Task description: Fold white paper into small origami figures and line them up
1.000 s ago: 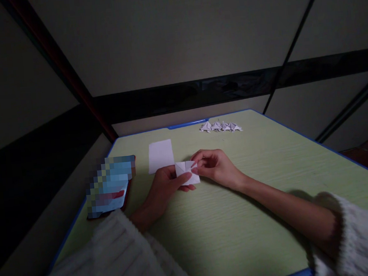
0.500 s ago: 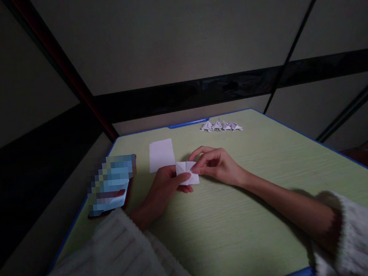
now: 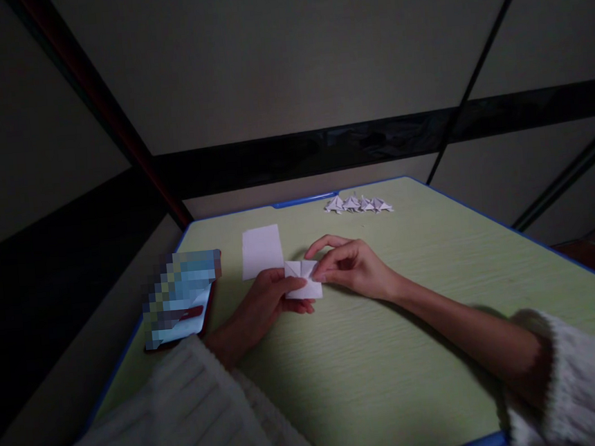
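Observation:
A small white folded paper piece (image 3: 302,279) rests just above the green tabletop (image 3: 373,369), held between both hands. My left hand (image 3: 263,306) grips its left edge, thumb on top and fingers curled below. My right hand (image 3: 351,267) pinches a flap at its upper right corner with thumb and forefinger. Creases cross the piece's top face.
A flat white paper sheet (image 3: 261,251) lies just behind the left hand. A phone (image 3: 179,299) with a lit screen lies at the table's left edge. A row of several small folded paper shapes (image 3: 358,204) sits near the far edge. The blue rim borders the table.
My right fingers have shifted slightly along the top right flap of the paper piece. The left hand and the piece stay almost still.

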The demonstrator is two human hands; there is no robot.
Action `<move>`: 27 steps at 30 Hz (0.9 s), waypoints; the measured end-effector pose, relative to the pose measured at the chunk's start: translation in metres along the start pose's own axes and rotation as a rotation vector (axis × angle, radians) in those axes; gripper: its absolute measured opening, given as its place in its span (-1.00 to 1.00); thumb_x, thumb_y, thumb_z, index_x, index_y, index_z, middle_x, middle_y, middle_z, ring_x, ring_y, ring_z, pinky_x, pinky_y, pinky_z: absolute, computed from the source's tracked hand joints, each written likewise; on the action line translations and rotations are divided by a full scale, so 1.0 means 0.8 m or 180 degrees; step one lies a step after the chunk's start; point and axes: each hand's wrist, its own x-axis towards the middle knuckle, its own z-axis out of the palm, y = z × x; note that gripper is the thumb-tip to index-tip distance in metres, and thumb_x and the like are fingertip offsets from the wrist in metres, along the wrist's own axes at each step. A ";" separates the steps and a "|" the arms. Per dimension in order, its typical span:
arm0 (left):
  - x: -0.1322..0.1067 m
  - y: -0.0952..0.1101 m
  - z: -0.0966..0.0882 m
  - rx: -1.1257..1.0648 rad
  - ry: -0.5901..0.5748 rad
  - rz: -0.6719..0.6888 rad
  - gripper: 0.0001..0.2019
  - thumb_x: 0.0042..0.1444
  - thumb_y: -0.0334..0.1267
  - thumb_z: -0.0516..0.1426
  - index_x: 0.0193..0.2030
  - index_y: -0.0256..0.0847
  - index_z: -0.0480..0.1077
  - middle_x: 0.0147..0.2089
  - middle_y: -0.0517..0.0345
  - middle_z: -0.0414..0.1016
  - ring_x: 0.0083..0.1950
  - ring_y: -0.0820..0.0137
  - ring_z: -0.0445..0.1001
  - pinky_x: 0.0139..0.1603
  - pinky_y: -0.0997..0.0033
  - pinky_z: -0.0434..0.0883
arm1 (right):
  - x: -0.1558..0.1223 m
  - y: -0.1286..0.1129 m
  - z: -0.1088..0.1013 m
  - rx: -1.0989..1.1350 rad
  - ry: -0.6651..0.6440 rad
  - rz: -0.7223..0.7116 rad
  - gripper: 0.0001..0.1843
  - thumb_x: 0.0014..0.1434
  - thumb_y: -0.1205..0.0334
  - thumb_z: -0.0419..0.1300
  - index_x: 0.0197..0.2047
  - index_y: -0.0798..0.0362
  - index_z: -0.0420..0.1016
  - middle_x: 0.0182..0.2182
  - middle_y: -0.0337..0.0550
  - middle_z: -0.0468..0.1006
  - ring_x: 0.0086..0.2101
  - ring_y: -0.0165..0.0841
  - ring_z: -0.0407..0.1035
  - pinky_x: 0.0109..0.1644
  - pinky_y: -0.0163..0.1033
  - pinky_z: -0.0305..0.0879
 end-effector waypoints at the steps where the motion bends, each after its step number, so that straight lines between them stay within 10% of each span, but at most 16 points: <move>1: 0.000 0.000 0.000 0.0028 -0.0040 -0.0029 -0.91 -0.17 -0.35 0.11 -0.52 -0.36 0.38 -0.63 0.19 0.43 -0.66 0.53 0.37 -0.61 0.57 0.32 | 0.000 0.000 0.000 0.0008 -0.0012 0.0004 -0.97 -0.12 0.36 0.20 -0.54 0.14 0.47 -0.31 -0.14 0.34 -0.46 -0.51 0.27 -0.41 -0.32 0.26; 27: -0.002 -0.001 0.006 0.0615 0.0629 0.0621 -0.83 -0.12 -0.30 0.12 -0.62 -0.34 0.37 -0.69 0.20 0.41 -0.65 0.51 0.36 -0.58 0.55 0.30 | 0.002 -0.004 0.012 0.0926 0.0602 0.0587 -0.95 -0.19 0.41 0.18 -0.62 0.17 0.38 -0.42 -0.20 0.39 -0.43 -0.52 0.27 -0.30 -0.33 0.19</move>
